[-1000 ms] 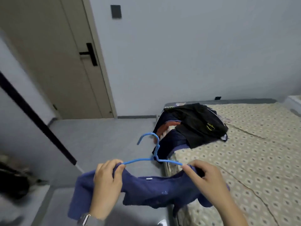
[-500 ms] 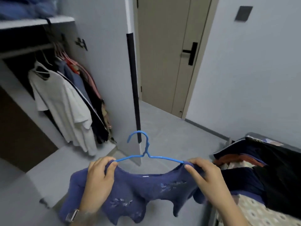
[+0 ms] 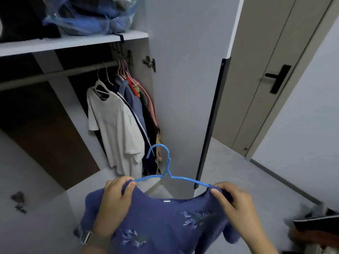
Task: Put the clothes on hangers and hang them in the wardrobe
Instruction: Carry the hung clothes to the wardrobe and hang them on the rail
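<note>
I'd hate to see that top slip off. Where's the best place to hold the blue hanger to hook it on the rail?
Probably the bare neck just under the hook of the blue hanger, pinched from above. Both shoulders sit inside the purple top, where the left hand and right hand grip them, so only the neck stands clear.
</note>
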`<state>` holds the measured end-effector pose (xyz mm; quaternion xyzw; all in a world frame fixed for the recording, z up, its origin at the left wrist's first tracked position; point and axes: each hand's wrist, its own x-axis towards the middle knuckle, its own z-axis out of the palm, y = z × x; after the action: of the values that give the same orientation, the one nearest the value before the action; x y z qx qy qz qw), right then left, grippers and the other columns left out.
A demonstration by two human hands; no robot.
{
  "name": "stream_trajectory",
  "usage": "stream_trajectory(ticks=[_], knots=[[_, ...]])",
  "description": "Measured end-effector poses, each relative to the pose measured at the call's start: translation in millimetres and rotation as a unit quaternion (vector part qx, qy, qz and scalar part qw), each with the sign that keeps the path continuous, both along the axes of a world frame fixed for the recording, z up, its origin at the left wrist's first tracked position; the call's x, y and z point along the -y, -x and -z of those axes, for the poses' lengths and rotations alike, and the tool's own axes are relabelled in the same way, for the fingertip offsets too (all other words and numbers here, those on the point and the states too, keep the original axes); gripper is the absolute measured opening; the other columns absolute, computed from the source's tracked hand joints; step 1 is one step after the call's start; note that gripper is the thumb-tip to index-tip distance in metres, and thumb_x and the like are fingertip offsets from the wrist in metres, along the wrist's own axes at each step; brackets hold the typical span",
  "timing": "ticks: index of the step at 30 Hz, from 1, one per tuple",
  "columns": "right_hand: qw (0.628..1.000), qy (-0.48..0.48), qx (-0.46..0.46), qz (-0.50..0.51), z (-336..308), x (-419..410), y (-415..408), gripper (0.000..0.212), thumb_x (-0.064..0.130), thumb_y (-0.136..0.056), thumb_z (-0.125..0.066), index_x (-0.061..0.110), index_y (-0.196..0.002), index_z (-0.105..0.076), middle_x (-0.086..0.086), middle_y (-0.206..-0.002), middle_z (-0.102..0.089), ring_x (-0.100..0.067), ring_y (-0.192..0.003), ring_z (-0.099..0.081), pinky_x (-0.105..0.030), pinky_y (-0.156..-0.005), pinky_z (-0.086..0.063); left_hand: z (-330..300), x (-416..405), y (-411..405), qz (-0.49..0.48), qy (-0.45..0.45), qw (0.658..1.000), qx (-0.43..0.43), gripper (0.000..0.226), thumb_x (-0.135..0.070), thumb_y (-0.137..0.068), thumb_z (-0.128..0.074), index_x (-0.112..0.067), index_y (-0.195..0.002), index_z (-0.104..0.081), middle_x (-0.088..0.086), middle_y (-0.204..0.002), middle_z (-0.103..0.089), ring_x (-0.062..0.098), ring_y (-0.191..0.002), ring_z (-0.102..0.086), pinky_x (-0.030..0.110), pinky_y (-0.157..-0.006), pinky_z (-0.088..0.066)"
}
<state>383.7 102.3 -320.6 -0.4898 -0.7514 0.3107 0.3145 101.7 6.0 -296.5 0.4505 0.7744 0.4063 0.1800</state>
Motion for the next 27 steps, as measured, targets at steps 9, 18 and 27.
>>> stream_trajectory(ticks=[9,18,27], knots=[[0.991,-0.029,0.034,-0.123,3.4,-121.6,86.6,0.012,0.031,-0.089,-0.067,0.032,-0.077,-0.065,0.02,-0.082,-0.066,-0.004,-0.078,-0.061,-0.017,-0.07,-0.044,15.7,-56.0,64.2,-0.11,0.067,0.992,-0.003,0.022,-0.025,-0.097,-0.046,-0.043,-0.085,-0.044,-0.009,-0.092,-0.054,0.013,-0.092,-0.053,0.024,-0.081,-0.034],[0.958,0.06,-0.009,-0.281,-13.2,-217.3,180.5,0.022,0.021,-0.083,-0.073,0.032,-0.067,-0.064,0.012,-0.057,-0.057,0.003,-0.055,-0.047,-0.015,-0.058,-0.041,5.3,-93.8,122.1,-0.206,0.011,0.976,-0.073,0.012,-0.011,-0.094,-0.052,-0.015,-0.093,-0.063,0.002,-0.085,-0.065,0.019,-0.083,-0.06,0.025,-0.078,-0.04],[0.93,0.185,-0.102,-0.301,-12.2,-251.6,273.4,0.04,0.002,-0.085,-0.07,0.018,-0.051,-0.055,0.002,-0.054,-0.042,-0.005,-0.053,-0.037,-0.02,-0.049,-0.029,3.5,-117.7,202.0,-0.208,-0.015,0.966,-0.15,0.01,-0.02,-0.093,-0.055,-0.03,-0.094,-0.057,-0.011,-0.089,-0.061,0.017,-0.086,-0.056,0.035,-0.081,-0.045]])
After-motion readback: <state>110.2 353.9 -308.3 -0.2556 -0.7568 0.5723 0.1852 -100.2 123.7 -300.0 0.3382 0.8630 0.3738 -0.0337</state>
